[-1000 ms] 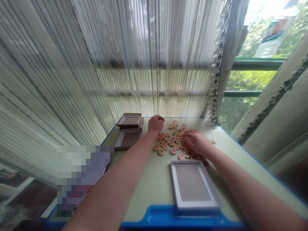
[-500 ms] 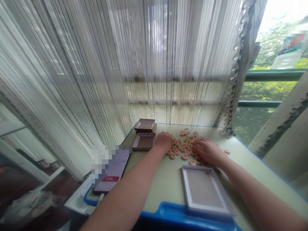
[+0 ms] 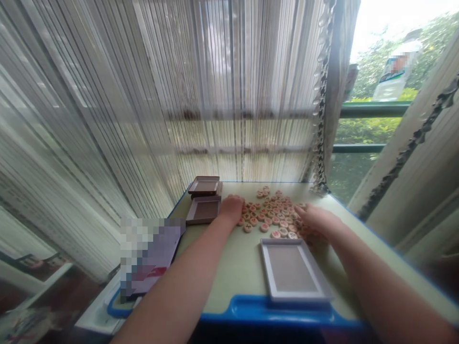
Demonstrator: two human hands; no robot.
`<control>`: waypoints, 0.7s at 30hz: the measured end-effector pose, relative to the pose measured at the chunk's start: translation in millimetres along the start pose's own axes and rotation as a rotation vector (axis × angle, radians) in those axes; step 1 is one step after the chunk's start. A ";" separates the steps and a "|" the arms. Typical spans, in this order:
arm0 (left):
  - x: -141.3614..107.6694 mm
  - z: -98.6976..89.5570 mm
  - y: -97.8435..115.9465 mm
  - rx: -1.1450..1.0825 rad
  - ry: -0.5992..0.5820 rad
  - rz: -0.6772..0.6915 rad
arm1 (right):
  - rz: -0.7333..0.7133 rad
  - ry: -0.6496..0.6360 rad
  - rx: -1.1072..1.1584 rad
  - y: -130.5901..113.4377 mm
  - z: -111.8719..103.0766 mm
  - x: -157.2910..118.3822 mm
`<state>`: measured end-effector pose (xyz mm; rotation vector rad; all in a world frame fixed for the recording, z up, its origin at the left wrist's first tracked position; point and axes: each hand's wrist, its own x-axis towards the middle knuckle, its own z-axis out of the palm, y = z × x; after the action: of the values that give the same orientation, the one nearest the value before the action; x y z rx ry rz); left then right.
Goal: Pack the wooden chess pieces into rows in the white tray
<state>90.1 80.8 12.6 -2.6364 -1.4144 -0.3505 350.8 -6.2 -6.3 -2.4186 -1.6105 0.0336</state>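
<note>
Several round wooden Chinese chess pieces (image 3: 267, 215) with red or dark characters lie spread over the pale green table. At the left side of the spread, my left hand (image 3: 232, 209) is curled and closed, touching pieces; its fingertips are hidden. My right hand (image 3: 317, 220) rests low at the right side, fingers apart and reaching over pieces, some of which are partly covered by it. Nearer to me lies a shallow, light-coloured box tray (image 3: 292, 267), holding nothing. Just left of my left hand sits another shallow box (image 3: 204, 209).
A brown box (image 3: 205, 185) stands at the table's far left corner. A phone or tablet (image 3: 158, 260) lies at the left edge. String curtains (image 3: 215, 95) hang behind the table. The blue table rim (image 3: 251, 306) runs along the near side.
The view has turned slightly right. My right hand has moved right across the pieces, uncovering more of them in the middle. My left hand stays beside the left pieces.
</note>
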 end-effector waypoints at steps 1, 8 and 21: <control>0.3 0.0 -0.4 0.005 0.001 -0.001 | 0.018 -0.034 -0.016 -0.2 -2.9 0.1; -1.2 -3.9 -1.5 -0.002 0.013 0.037 | -0.057 -0.091 -0.050 -13.8 -17.1 -2.4; -0.8 2.8 -1.0 0.003 0.054 -0.016 | 0.034 0.062 0.114 5.1 -17.1 7.3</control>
<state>89.2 81.4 9.8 -2.5944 -1.4187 -0.4172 360.8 -4.5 10.0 -2.3378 -1.4984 0.0537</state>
